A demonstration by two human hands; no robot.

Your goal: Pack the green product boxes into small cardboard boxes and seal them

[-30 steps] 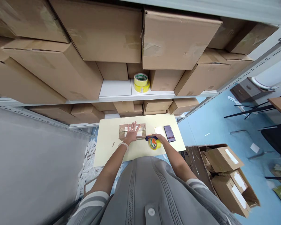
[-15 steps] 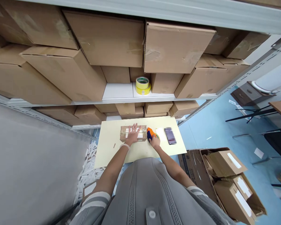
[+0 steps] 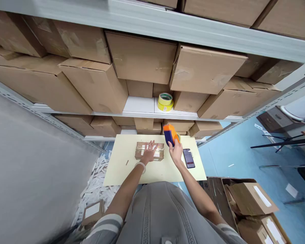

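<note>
1. The left hand (image 3: pixel 149 152) lies flat and open, fingers spread, pressing down on top of a small taped cardboard parcel (image 3: pixel 149 151); the left forearm (image 3: pixel 124 191) reaches up to it from 7 o'clock, with a pale bracelet (image 3: pixel 140 166) on the wrist.
2. The right hand (image 3: pixel 176 153) is closed around the handle of an orange-and-blue tape dispenser (image 3: pixel 169 134) and lifts it clear of the board – a yellow tape roll (image 3: pixel 178 137) shows partly behind it. The hand sits at 3 o'clock from the left hand, not touching the parcel.
3. The parcel sits near the middle of a pale yellow board (image 3: pixel 122 173), with the dispenser at about 1 o'clock from it.
4. A phone (image 3: pixel 188 158) lies on the board at 3 o'clock from the parcel, just beside the right hand.
5. Above the board, at 12 o'clock, metal shelves (image 3: pixel 167 115) hold cardboard boxes (image 3: pixel 142 57) and two yellow tape rolls (image 3: pixel 165 101). An open carton (image 3: pixel 218 200) stands at 4 o'clock – white paper scraps (image 3: pixel 91 183) lie at 8 o'clock.
</note>
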